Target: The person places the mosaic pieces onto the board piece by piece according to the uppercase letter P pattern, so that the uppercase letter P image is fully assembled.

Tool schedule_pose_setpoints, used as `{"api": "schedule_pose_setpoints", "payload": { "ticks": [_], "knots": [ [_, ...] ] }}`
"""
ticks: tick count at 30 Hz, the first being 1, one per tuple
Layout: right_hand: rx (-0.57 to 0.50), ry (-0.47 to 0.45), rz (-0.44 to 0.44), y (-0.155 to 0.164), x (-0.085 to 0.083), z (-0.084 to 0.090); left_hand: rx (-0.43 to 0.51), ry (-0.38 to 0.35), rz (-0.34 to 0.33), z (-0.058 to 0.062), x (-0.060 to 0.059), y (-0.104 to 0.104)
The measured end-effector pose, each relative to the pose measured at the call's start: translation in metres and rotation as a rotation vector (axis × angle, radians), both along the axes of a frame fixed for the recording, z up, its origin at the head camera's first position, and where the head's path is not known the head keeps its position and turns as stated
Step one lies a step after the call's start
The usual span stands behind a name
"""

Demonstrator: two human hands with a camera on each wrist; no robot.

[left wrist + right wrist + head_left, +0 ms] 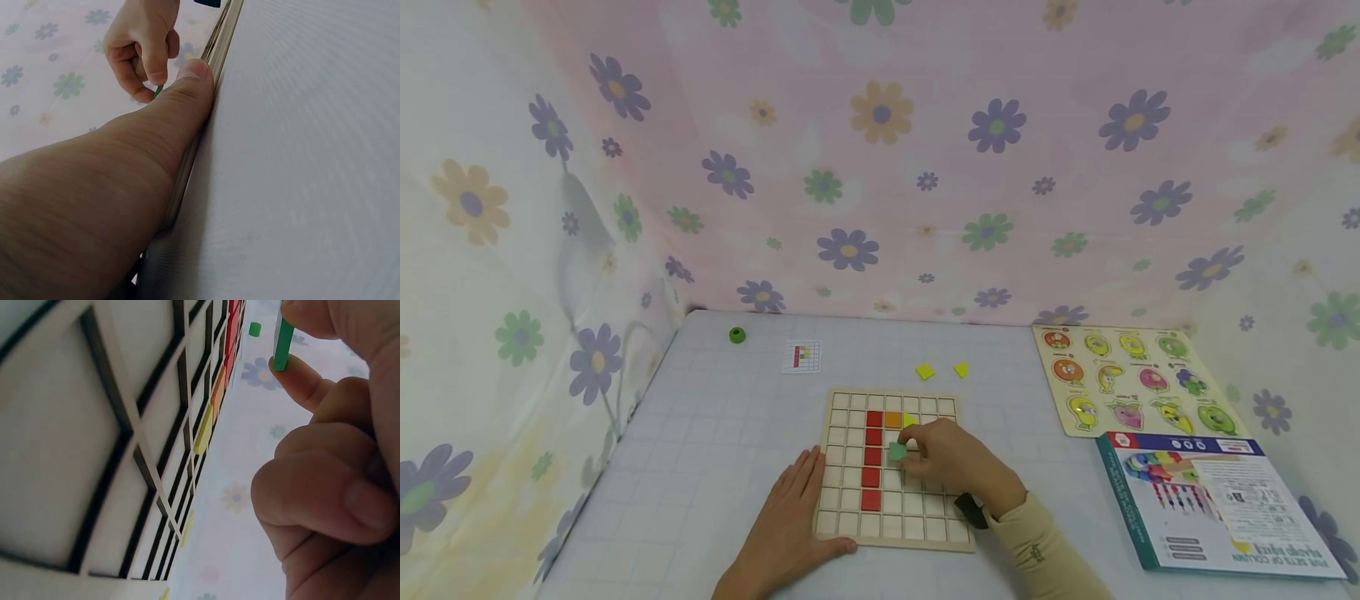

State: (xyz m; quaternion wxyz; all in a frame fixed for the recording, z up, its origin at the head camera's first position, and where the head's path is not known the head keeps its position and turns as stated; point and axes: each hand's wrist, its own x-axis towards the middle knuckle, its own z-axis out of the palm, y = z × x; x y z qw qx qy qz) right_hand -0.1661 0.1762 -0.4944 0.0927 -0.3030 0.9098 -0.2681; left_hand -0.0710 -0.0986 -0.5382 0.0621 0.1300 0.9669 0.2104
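Right hand (951,457) pinches green tile (897,451) on edge over grid board (842,523), one row below orange tile (892,420). Left hand (790,521) flat, fingers straight, steadying board at 8 o'clock. Risk – tilted tile jams across cell walls or slips from fingertips.

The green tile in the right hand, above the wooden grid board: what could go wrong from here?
1. The right hand pinches the green tile only by its edges at the fingertips, so the grip may slip and the tile may drop into a wrong cell.
2. The yellow tile in the board sits tilted, not flat; a nearby touch may knock it out.
3. The left hand rests only against the edge of the grid board, so a hard push may slide the board.
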Motion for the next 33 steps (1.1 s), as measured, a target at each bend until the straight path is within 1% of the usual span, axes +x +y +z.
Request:
{"api": "schedule_pose_setpoints", "payload": {
  "ticks": [7, 14, 19, 25, 33],
  "knots": [
    [0.029, -0.029, 0.001, -0.0055, 0.0013, -0.0035, -0.006, 0.001, -0.001, -0.0008, -0.0006, -0.0001],
    [0.075, 0.003, -0.005, -0.0074, 0.0012, -0.0068, 0.005, 0.001, 0.001, -0.0009, -0.0008, 0.0000],
    [0.106, 0.007, -0.013, -0.0076, -0.0001, -0.0082, 0.008, -0.002, 0.004, 0.0006, -0.0006, -0.0002],
    [0.096, -0.012, -0.005, -0.0075, -0.0010, -0.0081, 0.003, 0.015, 0.003, 0.0007, -0.0006, -0.0004],
    [0.097, -0.012, -0.001, -0.0084, -0.0001, -0.0078, -0.003, 0.010, 0.000, 0.0004, -0.0006, -0.0001]
  ]
}}
